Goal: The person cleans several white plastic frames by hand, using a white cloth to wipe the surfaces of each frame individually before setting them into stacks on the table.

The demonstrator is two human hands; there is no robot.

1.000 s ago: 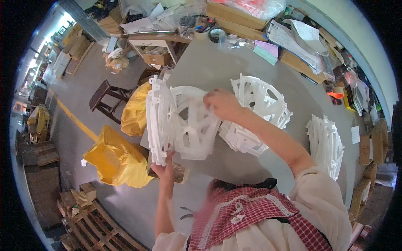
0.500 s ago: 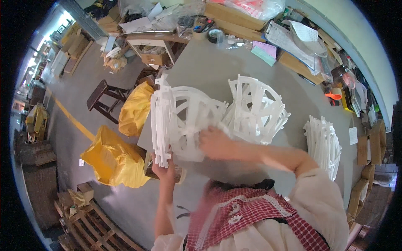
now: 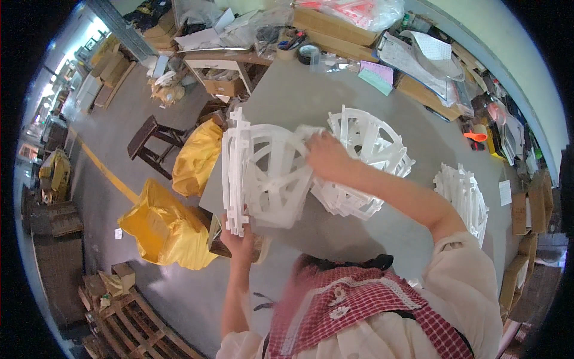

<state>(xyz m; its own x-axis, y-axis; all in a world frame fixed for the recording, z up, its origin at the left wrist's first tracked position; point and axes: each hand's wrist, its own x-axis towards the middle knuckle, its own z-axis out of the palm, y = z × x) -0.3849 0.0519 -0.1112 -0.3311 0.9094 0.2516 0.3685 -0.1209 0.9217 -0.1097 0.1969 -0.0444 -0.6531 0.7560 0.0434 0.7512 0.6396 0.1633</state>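
Observation:
My left hand [image 3: 239,239] grips the lower end of an upright stack of white plastic frames [image 3: 234,173] at the table's left edge. From the stack one flat, fan-shaped white frame [image 3: 272,179] with cut-out openings spreads to the right. My right hand [image 3: 327,157] is closed at that frame's upper right edge. A blurred white wad [image 3: 309,131], perhaps a cloth, shows at its fingertips. Just right of it a pile of similar openwork white frames [image 3: 373,134] lies on the table, partly hidden by my right forearm.
Another stack of white frames [image 3: 461,200] rests at the right of the grey table [image 3: 287,102]. Clipboards [image 3: 412,63], tape [image 3: 308,54] and boxes line the far edge. Yellow bags [image 3: 170,230], a dark stool [image 3: 152,143] and a wooden pallet [image 3: 146,323] stand left on the floor.
My right hand has moved up and to the right across the fan-shaped frame, from its lower middle to its upper right edge. My left hand keeps its grip on the stack.

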